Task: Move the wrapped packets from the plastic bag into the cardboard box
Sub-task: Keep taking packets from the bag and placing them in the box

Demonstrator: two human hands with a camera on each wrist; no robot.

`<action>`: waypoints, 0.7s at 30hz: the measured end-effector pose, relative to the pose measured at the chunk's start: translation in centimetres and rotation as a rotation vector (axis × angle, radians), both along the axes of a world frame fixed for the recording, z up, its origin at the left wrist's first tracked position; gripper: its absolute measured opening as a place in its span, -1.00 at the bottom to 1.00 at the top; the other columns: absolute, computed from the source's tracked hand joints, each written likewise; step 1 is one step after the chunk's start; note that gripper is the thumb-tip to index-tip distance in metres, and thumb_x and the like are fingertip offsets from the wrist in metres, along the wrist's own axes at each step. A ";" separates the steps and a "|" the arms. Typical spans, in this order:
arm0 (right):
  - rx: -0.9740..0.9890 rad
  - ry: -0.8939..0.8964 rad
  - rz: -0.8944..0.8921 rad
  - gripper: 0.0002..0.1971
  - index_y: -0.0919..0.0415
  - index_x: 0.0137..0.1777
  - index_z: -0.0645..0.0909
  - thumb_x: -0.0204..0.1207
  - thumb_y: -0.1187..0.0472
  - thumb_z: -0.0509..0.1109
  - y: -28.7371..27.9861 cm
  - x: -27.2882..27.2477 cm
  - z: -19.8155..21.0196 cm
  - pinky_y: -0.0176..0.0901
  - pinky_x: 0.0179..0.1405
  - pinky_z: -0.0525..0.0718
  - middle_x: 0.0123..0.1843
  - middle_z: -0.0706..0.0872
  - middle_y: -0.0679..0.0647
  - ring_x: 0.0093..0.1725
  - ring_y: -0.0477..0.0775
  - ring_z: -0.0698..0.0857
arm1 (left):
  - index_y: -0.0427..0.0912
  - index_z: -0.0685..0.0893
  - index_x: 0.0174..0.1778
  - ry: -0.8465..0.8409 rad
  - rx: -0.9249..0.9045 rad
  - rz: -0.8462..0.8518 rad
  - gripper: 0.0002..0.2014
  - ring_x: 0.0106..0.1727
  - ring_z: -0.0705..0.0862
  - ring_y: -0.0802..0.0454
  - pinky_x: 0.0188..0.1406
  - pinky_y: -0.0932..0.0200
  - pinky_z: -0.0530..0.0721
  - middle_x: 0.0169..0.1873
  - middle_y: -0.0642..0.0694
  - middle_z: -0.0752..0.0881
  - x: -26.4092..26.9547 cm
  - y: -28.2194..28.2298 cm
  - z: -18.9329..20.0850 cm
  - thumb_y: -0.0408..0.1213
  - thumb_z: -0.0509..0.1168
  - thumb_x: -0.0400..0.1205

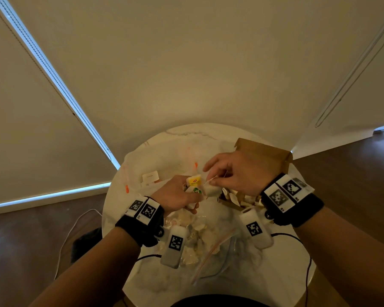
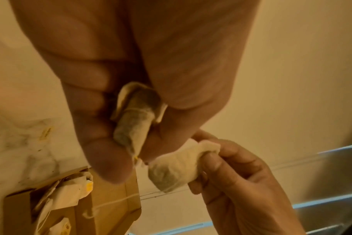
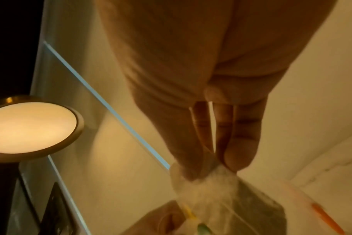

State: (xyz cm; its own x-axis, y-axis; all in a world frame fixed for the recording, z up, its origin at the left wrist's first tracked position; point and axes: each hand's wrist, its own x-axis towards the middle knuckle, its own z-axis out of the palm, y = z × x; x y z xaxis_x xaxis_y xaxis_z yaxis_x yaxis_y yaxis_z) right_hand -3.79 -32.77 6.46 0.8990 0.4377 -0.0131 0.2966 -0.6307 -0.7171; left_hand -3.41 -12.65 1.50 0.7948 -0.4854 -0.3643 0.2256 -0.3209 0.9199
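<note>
Left hand (image 1: 177, 196) clenched round packets (image 1: 193, 181) at frame centre, right hand (image 1: 235, 171) pinching one packet (image 2: 177, 165), cardboard box (image 1: 264, 151) near right bench (image 1: 186, 134) edge, plastic bag (image 1: 208, 247) lower centre.

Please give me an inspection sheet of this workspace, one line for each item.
Surface: round marble table.
Job's things: plastic bag near the table's front edge, packets inside; cardboard box open, packets inside.
Clutter: white label, orange clips.
Grippers: left hand grips packets with a yellow tag; right hand pinches one packet.
Cables: black wires from the wrist units; white cable on the floor.
Surroundings: window blinds, wood floor.
</note>
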 end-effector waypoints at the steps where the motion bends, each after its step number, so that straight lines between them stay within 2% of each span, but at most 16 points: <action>1: -0.009 -0.007 0.029 -0.91 0.14 -0.07 0.81 0.45 0.25 0.55 0.4 0.0 -0.2 -0.15 -0.04 0.73 0.14 0.76 -0.10 -0.09 -0.05 0.75 | -0.22 0.70 -0.17 -0.012 0.008 -0.028 -0.88 -0.43 0.68 0.03 -0.39 0.10 0.69 -0.44 -0.12 0.70 0.0 -0.2 0.2 -0.54 0.38 0.56; 4: -0.001 -0.016 0.046 -0.90 0.12 -0.07 0.83 0.43 0.25 0.57 1.2 0.3 -0.7 -0.04 -0.10 0.74 0.04 0.80 -0.08 -0.16 -0.04 0.75 | -0.19 0.71 -0.18 -0.037 0.014 -0.076 -0.85 -0.45 0.69 0.07 -0.40 0.14 0.71 -0.50 -0.01 0.70 -0.1 -0.6 0.5 -0.54 0.37 0.57; 7: -0.026 -0.020 0.015 -0.90 0.07 -0.07 0.83 0.43 0.23 0.56 1.3 0.6 -1.0 0.01 -0.10 0.74 -0.13 0.83 -0.04 -0.17 -0.08 0.75 | -0.28 0.72 -0.09 -0.054 0.026 -0.086 -0.89 -0.39 0.71 0.04 -0.37 0.15 0.73 -0.42 -0.06 0.71 -0.1 -0.5 0.5 -0.54 0.37 0.57; 9: -0.013 -0.011 -0.002 -0.91 0.10 -0.08 0.83 0.44 0.23 0.55 1.1 0.6 -0.8 -0.06 -0.08 0.75 -0.15 0.83 -0.05 -0.16 -0.10 0.75 | -0.35 0.72 0.00 -0.056 0.032 -0.083 -0.89 -0.35 0.71 0.00 -0.36 0.15 0.73 -0.32 -0.12 0.71 -0.2 -0.4 0.3 -0.52 0.38 0.57; 11: 0.037 0.004 -0.044 -0.91 0.12 -0.08 0.82 0.44 0.25 0.55 0.7 0.5 -0.2 -0.26 -0.10 0.72 -0.16 0.81 -0.11 -0.15 -0.19 0.75 | -0.37 0.72 0.07 -0.044 0.034 -0.078 -0.83 -0.34 0.70 0.00 -0.35 0.15 0.74 -0.21 -0.15 0.71 -0.2 -0.2 0.0 -0.50 0.41 0.57; 12: 0.067 0.012 -0.072 -0.92 0.13 -0.08 0.82 0.45 0.26 0.55 0.4 0.5 0.2 -0.38 -0.13 0.67 -0.18 0.80 -0.15 -0.16 -0.24 0.74 | -0.35 0.73 0.10 -0.038 0.035 -0.074 -0.81 -0.33 0.70 0.00 -0.33 0.13 0.74 -0.12 -0.17 0.71 -0.2 -0.1 -0.2 -0.48 0.42 0.57; 14: 0.119 0.016 -0.138 -0.90 0.13 -0.05 0.81 0.47 0.27 0.53 -0.2 0.4 0.8 -0.50 -0.20 0.62 -0.21 0.79 -0.14 -0.21 -0.27 0.73 | -0.30 0.74 0.12 -0.037 0.031 -0.060 -0.80 -0.33 0.68 0.00 -0.30 0.12 0.76 0.05 -0.18 0.69 -0.3 0.0 -0.4 -0.47 0.43 0.58; 17: 0.240 -0.006 -0.219 -0.78 0.10 0.08 0.77 0.46 0.33 0.52 -1.3 0.7 0.9 -0.39 -0.17 0.67 -0.20 0.78 0.01 -0.24 -0.15 0.70 | -0.14 0.71 0.22 -0.032 -0.011 -0.002 -0.67 -0.35 0.68 -0.01 -0.31 0.08 0.76 0.12 -0.21 0.68 -0.1 -0.1 -0.6 -0.51 0.42 0.57; 19: 0.227 -0.014 -0.276 -0.74 0.07 0.12 0.75 0.47 0.33 0.52 -2.3 1.2 0.5 -0.36 -0.16 0.67 -0.21 0.76 -0.02 -0.26 -0.23 0.66 | 0.01 0.63 0.32 -0.023 -0.029 0.042 -0.52 -0.37 0.70 -0.04 -0.30 0.08 0.76 0.16 -0.21 0.64 0.0 -0.2 -0.8 -0.51 0.43 0.55; 21: 0.143 -0.016 -0.323 -0.79 0.02 0.07 0.77 0.48 0.28 0.51 -3.6 1.6 -0.2 -0.38 -0.20 0.63 -0.19 0.74 -0.06 -0.27 -0.27 0.64 | 0.01 0.57 0.38 -0.003 -0.024 0.091 -0.47 -0.38 0.70 -0.06 -0.30 0.09 0.75 0.17 -0.16 0.60 0.2 -0.4 -1.1 -0.50 0.46 0.54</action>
State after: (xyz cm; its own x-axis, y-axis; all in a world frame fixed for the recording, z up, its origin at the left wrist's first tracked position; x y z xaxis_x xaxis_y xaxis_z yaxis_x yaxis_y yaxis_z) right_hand -2.24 -36.35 6.21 0.9909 0.1272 0.0435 0.1106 -0.5871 -0.8019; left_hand -3.23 -13.04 0.37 0.8370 -0.4195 -0.3513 0.2503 -0.2773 0.9276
